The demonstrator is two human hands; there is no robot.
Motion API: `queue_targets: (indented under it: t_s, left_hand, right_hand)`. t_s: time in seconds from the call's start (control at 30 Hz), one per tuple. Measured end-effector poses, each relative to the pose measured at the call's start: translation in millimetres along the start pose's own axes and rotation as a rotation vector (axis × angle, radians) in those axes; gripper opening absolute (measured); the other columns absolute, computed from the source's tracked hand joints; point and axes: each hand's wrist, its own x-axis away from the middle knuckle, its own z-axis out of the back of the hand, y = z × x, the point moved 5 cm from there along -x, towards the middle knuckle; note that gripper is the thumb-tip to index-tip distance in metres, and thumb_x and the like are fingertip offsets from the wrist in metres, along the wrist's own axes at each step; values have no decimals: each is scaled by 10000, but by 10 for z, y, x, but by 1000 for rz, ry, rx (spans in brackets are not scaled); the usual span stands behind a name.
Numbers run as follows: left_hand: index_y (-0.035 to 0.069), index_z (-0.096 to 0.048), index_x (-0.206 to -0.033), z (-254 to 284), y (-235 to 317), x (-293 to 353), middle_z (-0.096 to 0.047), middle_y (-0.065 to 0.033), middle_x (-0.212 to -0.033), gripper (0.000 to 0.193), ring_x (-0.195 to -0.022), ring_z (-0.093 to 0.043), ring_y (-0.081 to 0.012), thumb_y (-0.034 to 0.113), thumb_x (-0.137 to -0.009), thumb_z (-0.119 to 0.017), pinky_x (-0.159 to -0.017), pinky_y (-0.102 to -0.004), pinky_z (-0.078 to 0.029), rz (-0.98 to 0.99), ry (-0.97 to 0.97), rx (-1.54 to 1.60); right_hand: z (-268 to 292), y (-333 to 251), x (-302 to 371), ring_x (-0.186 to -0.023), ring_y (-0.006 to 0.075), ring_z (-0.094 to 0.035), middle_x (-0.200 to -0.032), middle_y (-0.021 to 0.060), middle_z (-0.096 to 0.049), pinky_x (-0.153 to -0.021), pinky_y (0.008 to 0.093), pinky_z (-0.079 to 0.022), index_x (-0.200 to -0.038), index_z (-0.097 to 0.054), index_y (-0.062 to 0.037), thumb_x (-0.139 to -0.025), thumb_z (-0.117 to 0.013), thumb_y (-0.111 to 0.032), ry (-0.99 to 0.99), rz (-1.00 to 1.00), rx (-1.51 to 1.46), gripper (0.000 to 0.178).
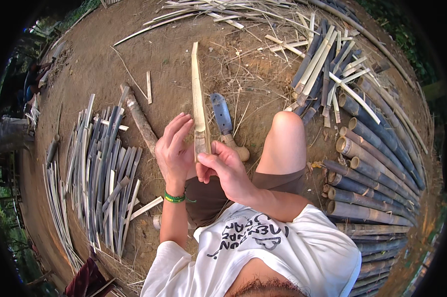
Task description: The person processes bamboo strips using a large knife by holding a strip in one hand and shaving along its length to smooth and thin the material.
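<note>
- Beneath everything: bare brown earth ground [85, 74], rough and dry-looking, strewn with thin stringy fibres and pale chips.
- Fanned along the right side: round whole bamboo poles [372, 214], dark grey to tan, with hollow ends turned toward the person.
- Spread on the left: long narrow split-bamboo strips [102, 163], grey-skinned or pale and flat, lying roughly side by side.
- Heaped at the upper right: dark and cream bamboo slats [317, 64], crossing at many angles.
- Scattered along the far edge: thin cream-coloured strips [225, 20], loosely tangled.
- Lying aslant near the left hand: a rough, round, light-brown wooden log [139, 116].
- Raised in front of the lap, between both hands: a long pale-yellow split bamboo piece [198, 106], tapering at the far end, with a node line low down.
- Just right of that piece: a broad blue-grey metal blade with holes and a bulbous wooden handle [221, 113], pointing away.
- Closed in a pinch around the piece's near end, thumb on top: right grip [225, 168].
- Opened wide, fingers raised just left of the piece: left grip [173, 148]; contact with it impossible to tell.
- Around the left wrist: a green woven bracelet [174, 198].
</note>
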Motion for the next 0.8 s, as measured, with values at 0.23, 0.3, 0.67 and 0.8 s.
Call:
queue_targets:
  t_s: [0.23,0.3,0.67,0.8]
  left_hand:
    - [-21,-659,-995,255,-128,-56,-705,-165,-1016,241,-1055,-674,-350,-24,-760,-710,-905,-422,-548,-107,123,75]
    - [-24,-629,-980,337,-232,-59,-701,-197,-1031,182,-1018,-686,-324,-11,-817,-708,-873,-391,-556,-24,253,136]
    - [-62,-572,-1150,1418,-128,-804,-680,-148,-1064,247,-933,-673,-182,133,-998,-578,-841,-325,-584,-17,829,329]
    - [-41,-577,-1075,1700,166,-1323,-683,-130,-969,244,-850,-684,-182,183,-984,-615,-756,-283,-593,-111,919,414]
  right_hand:
    - [-109,119,-164,-650,119,-572,-724,49,-613,-618,271,-465,-900,-551,-25,-1044,-484,-288,-88,234,108,308]
    - [145,290,-319,-677,148,-587,-730,66,-618,-641,300,-469,-840,-574,-5,-1060,-411,-308,60,512,197,409]
    - [2592,2132,-750,-1211,424,-479,-1267,245,-486,-1055,506,-373,-1425,-323,9,-837,-696,-211,389,-329,1770,730]
    - [2636,2089,-908,-1197,421,-498,-1272,250,-484,-1003,527,-418,-1444,-299,-11,-851,-681,-163,348,-316,1777,721]
